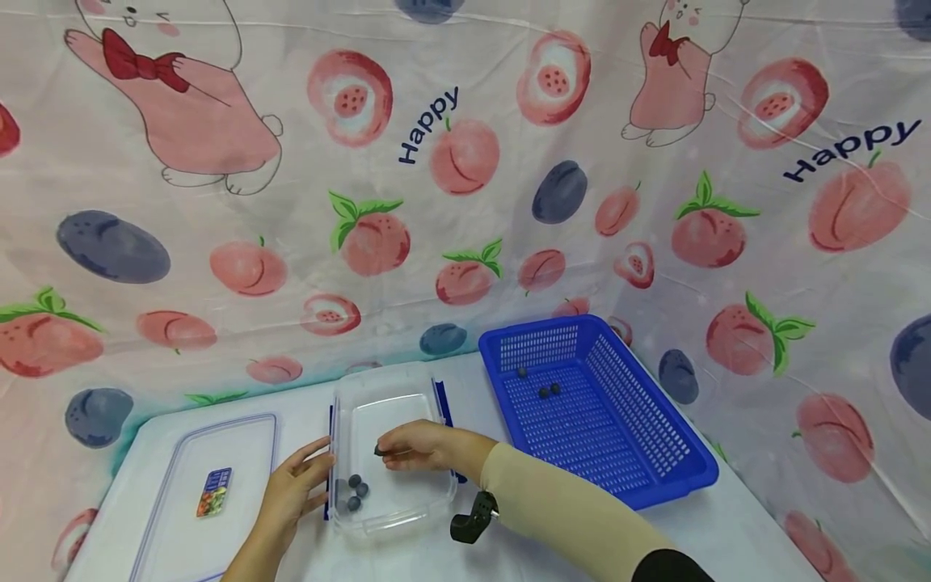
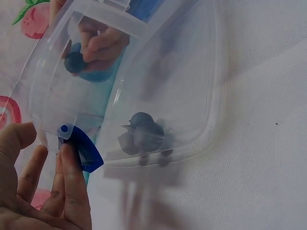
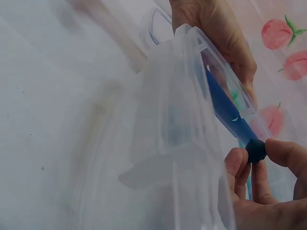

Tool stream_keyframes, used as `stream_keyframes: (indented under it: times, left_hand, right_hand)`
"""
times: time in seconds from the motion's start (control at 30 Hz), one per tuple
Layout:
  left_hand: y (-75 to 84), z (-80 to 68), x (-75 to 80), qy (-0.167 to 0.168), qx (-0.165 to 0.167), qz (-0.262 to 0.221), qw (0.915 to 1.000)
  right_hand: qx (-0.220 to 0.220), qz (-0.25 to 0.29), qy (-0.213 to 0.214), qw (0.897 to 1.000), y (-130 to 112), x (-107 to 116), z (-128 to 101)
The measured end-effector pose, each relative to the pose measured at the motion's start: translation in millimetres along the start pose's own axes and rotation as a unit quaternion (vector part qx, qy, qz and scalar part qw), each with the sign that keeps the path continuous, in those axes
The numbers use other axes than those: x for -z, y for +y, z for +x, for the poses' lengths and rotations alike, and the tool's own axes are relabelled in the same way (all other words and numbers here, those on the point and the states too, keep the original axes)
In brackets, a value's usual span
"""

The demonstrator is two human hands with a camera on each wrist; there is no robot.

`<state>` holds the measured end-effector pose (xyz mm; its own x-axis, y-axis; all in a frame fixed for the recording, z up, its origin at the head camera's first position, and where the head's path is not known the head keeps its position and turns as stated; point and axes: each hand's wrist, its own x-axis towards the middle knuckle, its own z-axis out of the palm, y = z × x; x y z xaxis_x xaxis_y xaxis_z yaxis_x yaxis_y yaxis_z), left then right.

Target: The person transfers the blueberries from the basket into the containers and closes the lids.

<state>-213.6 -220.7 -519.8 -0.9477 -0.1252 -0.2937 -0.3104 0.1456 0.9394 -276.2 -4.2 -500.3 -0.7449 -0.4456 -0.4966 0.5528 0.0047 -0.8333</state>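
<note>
White table is backed by fruit-print cloth; left hand lies flat against the tub, a berry is pinched by the right hand, basket at 2 o'clock.

container: clear glossy plastic | basket: blue perforated plastic | backdrop: printed cloth, creased

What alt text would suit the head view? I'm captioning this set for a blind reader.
A right hand pinches a dark blueberry over a clear plastic container that already holds several berries, while the left hand rests against the container's left side. A blue basket with three berries stands to the right, a clear lid to the left.
</note>
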Motion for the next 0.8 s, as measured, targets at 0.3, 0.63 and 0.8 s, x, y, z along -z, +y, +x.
stream_keyframes:
  times: [0.3,0.63,0.8]
  left_hand:
    - [0.6,-1.3,-0.8,0.001,-0.002,-0.005,1.0000]
    - [0.2,-1.2,-0.8,0.003,0.000,-0.006,1.0000]
    - [0.1,-0.8,-0.1,0.003,-0.001,-0.009,1.0000]
  right_hand:
    - [0.009,-0.010,0.051,0.999,11,-8,6]
    - [0.006,-0.055,0.067,0.996,19,-12,7]
    - [0.001,-0.072,0.075,0.995,19,-14,9]
